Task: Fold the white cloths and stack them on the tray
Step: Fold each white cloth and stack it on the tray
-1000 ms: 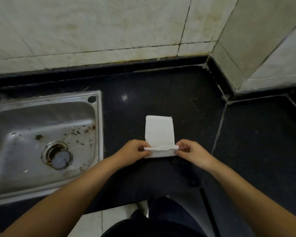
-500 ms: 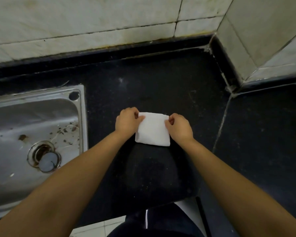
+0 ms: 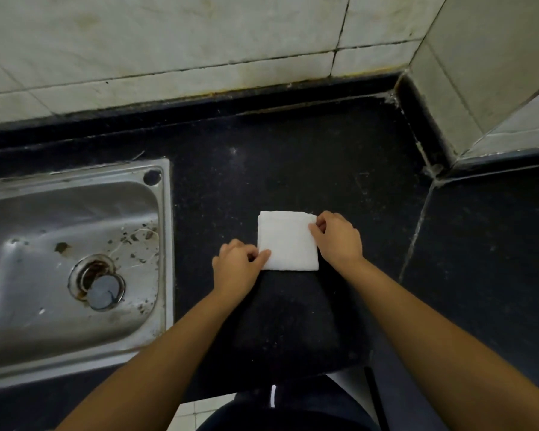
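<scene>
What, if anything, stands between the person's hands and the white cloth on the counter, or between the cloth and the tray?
Nothing stands between them: the left hand pinches the white cloth at its near left corner, and the right hand pinches its far right corner. The cloth lies folded on the black counter. No tray is in view, so that path cannot be judged.

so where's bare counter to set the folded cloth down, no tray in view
Bare black counter lies between the folded white cloth and the tiled wall, and right of the right hand past the seam, toward the corner. Tightest is the strip between the left hand and the sink rim.
</scene>
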### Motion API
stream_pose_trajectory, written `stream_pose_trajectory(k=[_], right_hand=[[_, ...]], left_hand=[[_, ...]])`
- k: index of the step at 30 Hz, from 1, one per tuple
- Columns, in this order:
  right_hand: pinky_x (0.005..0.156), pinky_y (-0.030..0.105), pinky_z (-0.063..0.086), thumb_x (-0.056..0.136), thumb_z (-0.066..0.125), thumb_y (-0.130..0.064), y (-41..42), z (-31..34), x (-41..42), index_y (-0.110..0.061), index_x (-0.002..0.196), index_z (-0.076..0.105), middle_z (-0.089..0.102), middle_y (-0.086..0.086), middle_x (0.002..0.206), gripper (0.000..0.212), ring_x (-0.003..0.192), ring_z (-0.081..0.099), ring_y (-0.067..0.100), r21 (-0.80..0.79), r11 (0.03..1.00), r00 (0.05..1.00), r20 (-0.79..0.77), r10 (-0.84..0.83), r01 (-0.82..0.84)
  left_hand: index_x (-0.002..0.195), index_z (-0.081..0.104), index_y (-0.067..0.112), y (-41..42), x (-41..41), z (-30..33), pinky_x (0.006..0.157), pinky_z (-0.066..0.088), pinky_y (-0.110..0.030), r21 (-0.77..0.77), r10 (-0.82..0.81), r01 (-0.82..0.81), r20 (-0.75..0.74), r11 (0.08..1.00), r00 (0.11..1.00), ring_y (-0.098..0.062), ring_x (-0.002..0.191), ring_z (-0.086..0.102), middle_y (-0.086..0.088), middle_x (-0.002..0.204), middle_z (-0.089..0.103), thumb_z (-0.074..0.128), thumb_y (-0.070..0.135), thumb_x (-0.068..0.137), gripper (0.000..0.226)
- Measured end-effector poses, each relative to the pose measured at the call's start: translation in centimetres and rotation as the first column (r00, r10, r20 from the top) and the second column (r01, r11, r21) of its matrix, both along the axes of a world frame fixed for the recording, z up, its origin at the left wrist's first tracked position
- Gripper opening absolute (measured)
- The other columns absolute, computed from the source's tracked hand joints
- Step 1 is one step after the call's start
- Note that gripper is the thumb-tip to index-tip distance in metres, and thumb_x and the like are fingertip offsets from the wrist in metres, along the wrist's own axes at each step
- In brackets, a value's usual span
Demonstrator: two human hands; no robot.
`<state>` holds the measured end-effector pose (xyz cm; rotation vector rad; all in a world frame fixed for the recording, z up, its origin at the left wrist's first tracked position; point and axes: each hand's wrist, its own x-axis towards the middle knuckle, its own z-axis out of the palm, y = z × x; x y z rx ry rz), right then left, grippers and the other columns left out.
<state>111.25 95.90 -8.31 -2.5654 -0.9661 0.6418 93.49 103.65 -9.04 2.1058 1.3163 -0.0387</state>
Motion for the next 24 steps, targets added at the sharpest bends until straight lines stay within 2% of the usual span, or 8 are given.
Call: stream_pose_trajectory(k=[4, 7, 11, 13, 16, 18, 20, 24], right_hand=[[0.088, 0.037, 0.042, 0.096, 0.047, -0.033, 0.1, -0.1, -0.3, -0.012, 0.102, 0.058, 0.060, 0.007, 0.107, 0.024, 0.095, 0.058, 0.024, -0.018, 1.000, 1.000, 0.023, 0.005, -0.004], [0.091, 0.039, 0.043, 0.096, 0.045, -0.038, 0.2, 0.2, -0.4, -0.010, 0.110, 0.057, 0.059, 0.009, 0.113, 0.033, 0.101, 0.058, 0.026, -0.042, 0.999, 1.000, 0.010, -0.022, 0.022], [0.094, 0.041, 0.040, 0.095, 0.045, -0.042, 0.5, 0.4, -1.7, -0.006, 0.123, 0.051, 0.055, 0.012, 0.123, 0.046, 0.113, 0.053, 0.028, -0.211, 0.977, 0.993, 0.110, 0.044, -0.019], [0.096, 0.039, 0.037, 0.095, 0.047, -0.034, 1.1, 0.3, -2.8, -0.008, 0.124, 0.049, 0.053, 0.011, 0.127, 0.039, 0.116, 0.051, 0.027, -0.255, 0.966, 0.987, 0.146, 0.070, -0.030], [0.095, 0.038, 0.037, 0.093, 0.046, -0.022, 1.8, 0.5, -3.4, -0.009, 0.122, 0.052, 0.054, 0.010, 0.125, 0.032, 0.115, 0.051, 0.027, -0.253, 0.967, 0.992, 0.107, 0.062, -0.033], [0.091, 0.037, 0.040, 0.091, 0.048, -0.020, 1.7, 1.0, -2.8, -0.009, 0.119, 0.054, 0.058, 0.009, 0.121, 0.031, 0.111, 0.055, 0.027, -0.181, 0.983, 0.999, -0.030, -0.017, 0.012], [0.083, 0.033, 0.045, 0.088, 0.054, -0.018, 1.0, 1.7, -1.9, -0.006, 0.118, 0.057, 0.061, 0.011, 0.118, 0.032, 0.106, 0.058, 0.027, -0.041, 0.988, 0.944, -0.292, -0.152, 0.147], [0.080, 0.030, 0.051, 0.088, 0.059, -0.005, -1.8, 4.0, -1.3, -0.001, 0.120, 0.059, 0.065, 0.012, 0.114, 0.032, 0.103, 0.062, 0.023, 0.074, 0.852, 0.570, -0.773, -0.279, 0.518]], left_hand=[[0.074, 0.057, 0.022, -0.6, -0.5, 0.0, 0.082, 0.028, -0.031, 0.146, -0.050, 0.067, -0.119, 0.987, 0.992, -0.018, 0.100, 0.046, 0.006, 0.093, 0.046, 0.053, 0.047, 0.090, 0.030], [0.088, 0.059, 0.020, -0.4, -0.3, 0.0, 0.087, 0.033, -0.034, 0.207, -0.016, 0.042, -0.129, 0.977, 0.992, -0.019, 0.103, 0.047, 0.001, 0.101, 0.053, 0.051, 0.053, 0.088, 0.033], [0.116, 0.056, 0.012, 0.9, 2.3, 0.3, 0.096, 0.034, -0.039, 0.174, 0.074, -0.040, -0.189, 0.984, 0.979, -0.023, 0.116, 0.045, -0.006, 0.121, 0.053, 0.040, 0.054, 0.092, 0.051], [0.123, 0.052, 0.010, 1.2, 3.8, 0.4, 0.099, 0.033, -0.041, 0.158, 0.040, 0.005, -0.279, 0.987, 0.959, -0.026, 0.121, 0.042, -0.009, 0.128, 0.049, 0.044, 0.046, 0.093, 0.047], [0.120, 0.054, 0.010, 1.3, 4.8, 0.5, 0.099, 0.032, -0.041, 0.096, 0.038, -0.013, -0.260, 0.995, 0.965, -0.027, 0.120, 0.042, -0.010, 0.127, 0.048, 0.047, 0.031, 0.092, 0.035], [0.109, 0.056, 0.010, 1.5, 4.6, 0.9, 0.094, 0.038, -0.039, 0.030, 0.060, -0.057, -0.125, 0.998, 0.990, -0.026, 0.110, 0.049, -0.010, 0.118, 0.055, 0.049, 0.026, 0.091, 0.025], [0.095, 0.054, 0.010, 1.8, 3.9, 1.8, 0.076, 0.044, -0.032, -0.142, 0.127, -0.110, 0.114, 0.984, 0.985, -0.022, 0.092, 0.055, -0.010, 0.105, 0.061, 0.054, 0.022, 0.091, 0.013], [0.100, 0.053, 0.010, 1.9, 2.8, 4.1, 0.068, 0.054, -0.031, -0.452, 0.305, -0.097, 0.414, 0.887, 0.857, -0.019, 0.089, 0.064, -0.010, 0.104, 0.065, 0.058, 0.012, 0.089, 0.012]])
